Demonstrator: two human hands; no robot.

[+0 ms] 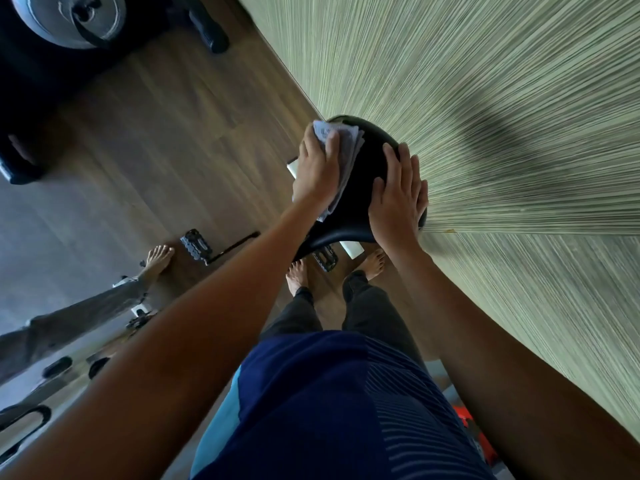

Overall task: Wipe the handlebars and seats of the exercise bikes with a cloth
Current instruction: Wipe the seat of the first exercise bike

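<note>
Bare forearms reach down over a dark blue striped shirt [329,393] to the seat [360,188] of an exercise bike, which stands just beside a wall [485,98]. The left hand [317,168] presses a folded cloth [346,147] onto the left half of the seat, fingers flat on top of it and not curled round it. The right hand [398,199] lies open on the seat's right side, fingers straight, apparently bracing it.

The job looks to be in mid-course: this seat is being wiped now. Whether it is nearly clean cannot be told, no handlebars can be made out, and other bikes presumably remain.

The seat is black, smooth and slightly glossy, broad and rounded at the far end. The cloth is pale grey-lilac, soft and layered, its edges fanned loose. Below hang two black studded pedals [195,245] on a thin crank, above the wiper's own bare feet [298,275]. The floor [156,116] is dark wood-grain plank, and the wall carries a fine ribbed green texture. A second person's bare foot [157,258] and grey trouser leg stand at left, and a metal flywheel [69,19] gleams in the far corner.
</note>
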